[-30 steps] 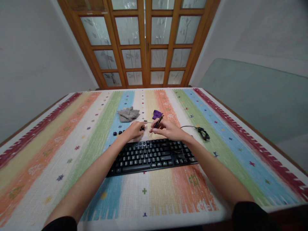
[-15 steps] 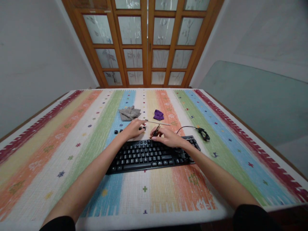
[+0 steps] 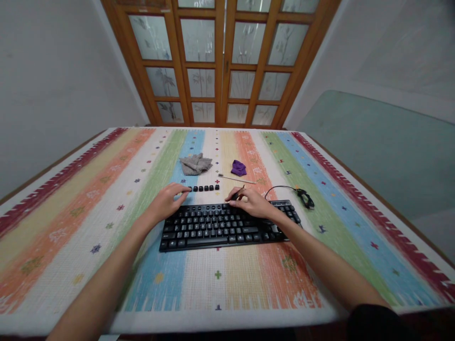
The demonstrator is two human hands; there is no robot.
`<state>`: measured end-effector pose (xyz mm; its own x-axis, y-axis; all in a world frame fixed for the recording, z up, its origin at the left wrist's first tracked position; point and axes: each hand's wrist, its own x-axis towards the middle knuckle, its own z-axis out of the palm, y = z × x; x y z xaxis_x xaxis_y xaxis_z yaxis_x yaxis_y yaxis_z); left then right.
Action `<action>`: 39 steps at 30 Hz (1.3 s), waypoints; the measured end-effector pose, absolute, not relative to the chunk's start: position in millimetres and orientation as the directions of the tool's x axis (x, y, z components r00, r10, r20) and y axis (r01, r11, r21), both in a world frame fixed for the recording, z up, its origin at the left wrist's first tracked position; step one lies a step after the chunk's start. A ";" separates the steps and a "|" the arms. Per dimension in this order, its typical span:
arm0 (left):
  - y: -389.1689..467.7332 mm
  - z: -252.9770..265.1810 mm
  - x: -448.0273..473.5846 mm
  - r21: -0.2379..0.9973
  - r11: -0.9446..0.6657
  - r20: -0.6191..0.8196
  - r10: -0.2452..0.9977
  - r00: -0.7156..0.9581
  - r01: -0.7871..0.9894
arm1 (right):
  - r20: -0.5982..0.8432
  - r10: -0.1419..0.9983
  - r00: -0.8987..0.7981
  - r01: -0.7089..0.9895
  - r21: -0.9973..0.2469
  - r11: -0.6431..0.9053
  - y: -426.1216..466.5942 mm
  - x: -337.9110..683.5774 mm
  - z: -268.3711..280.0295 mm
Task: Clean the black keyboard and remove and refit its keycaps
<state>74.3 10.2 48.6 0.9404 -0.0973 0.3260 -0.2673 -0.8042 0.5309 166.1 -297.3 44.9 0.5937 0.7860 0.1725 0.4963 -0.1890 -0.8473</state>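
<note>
A black keyboard lies across the striped cloth in front of me. Behind it, several loose black keycaps stand in a short row. My left hand is at the row's left end, thumb and forefinger closed on the leftmost keycap. Over the keyboard's upper edge, my right hand grips a small dark tool with a thin metallic tip. Its fingers cover most of the tool, so its kind is unclear. The right forearm hides part of the keyboard's right side.
A thin brush lies behind the keycaps. Further back are a crumpled grey cloth and a folded purple cloth. The keyboard's bundled cable rests to the right. The striped tablecloth reaches toward wooden glass doors.
My left hand has moved left from beside the brush's end to the left end of the keycap row, uncovering the other keycaps. The right hand still holds the small tool, now tilted lower.
</note>
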 end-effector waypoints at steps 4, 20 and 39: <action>23.3 39.9 57.8 0.580 -0.796 0.312 0.018 0.950 -0.175 | 0.190 0.778 0.598 0.509 -0.840 -0.186 -294.3 165.4 45.8; 29.6 20.8 47.9 0.757 -0.653 0.197 0.196 0.961 -0.022 | 0.163 0.763 0.625 0.547 -0.789 -0.280 -286.8 159.7 43.4; 31.7 16.9 44.8 0.703 -0.710 0.215 0.153 0.965 -0.044 | 0.052 0.827 0.560 0.690 -0.582 -0.431 -278.9 157.3 69.2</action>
<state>44.8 31.7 16.9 0.9647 0.1528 0.2147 -0.0439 -0.7102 0.7027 157.3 -278.9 69.2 0.5596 0.8271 0.0516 0.6902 -0.4307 -0.5815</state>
